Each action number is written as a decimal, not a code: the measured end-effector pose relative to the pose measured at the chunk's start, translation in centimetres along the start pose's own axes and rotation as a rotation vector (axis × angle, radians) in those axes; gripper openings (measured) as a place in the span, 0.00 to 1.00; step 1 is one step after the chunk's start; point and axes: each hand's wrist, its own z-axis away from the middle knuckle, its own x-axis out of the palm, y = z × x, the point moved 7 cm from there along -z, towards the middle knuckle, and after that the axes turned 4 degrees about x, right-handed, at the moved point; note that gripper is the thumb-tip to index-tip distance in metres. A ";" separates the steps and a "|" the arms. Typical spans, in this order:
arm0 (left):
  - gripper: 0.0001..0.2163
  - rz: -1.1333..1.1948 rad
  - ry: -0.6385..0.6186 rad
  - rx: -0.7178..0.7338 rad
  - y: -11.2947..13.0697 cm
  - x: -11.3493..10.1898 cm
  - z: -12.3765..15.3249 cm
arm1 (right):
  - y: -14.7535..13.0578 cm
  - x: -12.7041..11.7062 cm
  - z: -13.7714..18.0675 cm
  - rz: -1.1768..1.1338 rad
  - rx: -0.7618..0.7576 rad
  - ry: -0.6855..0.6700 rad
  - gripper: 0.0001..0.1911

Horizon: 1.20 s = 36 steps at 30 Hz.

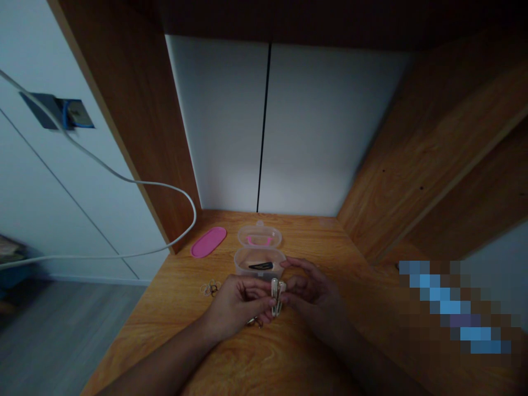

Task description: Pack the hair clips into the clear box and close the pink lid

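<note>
My left hand (243, 302) pinches a pale snap hair clip (274, 294) between thumb and fingers. Right against it, a second pale hair clip (281, 292) is pinched in my right hand (315, 297). Just beyond the hands stands an open, clear plastic box (243, 257) with a black snap hair clip (261, 266) inside. The box's hinged clear lid (259, 231) lies back behind it, with a pink handle on it. Partly hidden under my left hand, more small clips (258, 323) lie on the table.
A pink oval tray or lid (209, 242) lies at the back left of the wooden tabletop (165, 319). Several small hair ties (210, 288) sit left of the box. A white cable (157, 185) loops past the left side panel. Wooden panels and a white back wall enclose the table.
</note>
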 end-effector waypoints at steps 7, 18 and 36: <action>0.11 -0.209 0.034 0.168 1.2 0.1 0.2 | 0.3 -0.3 0.0 0.092 -0.067 0.039 0.25; 0.11 -0.128 0.048 0.149 1.0 0.1 0.1 | 0.7 -0.8 0.0 0.122 -0.101 0.081 0.19; 0.11 -1.101 0.481 0.820 7.3 -3.9 2.4 | -1.3 -1.0 0.0 0.916 -0.296 0.153 0.28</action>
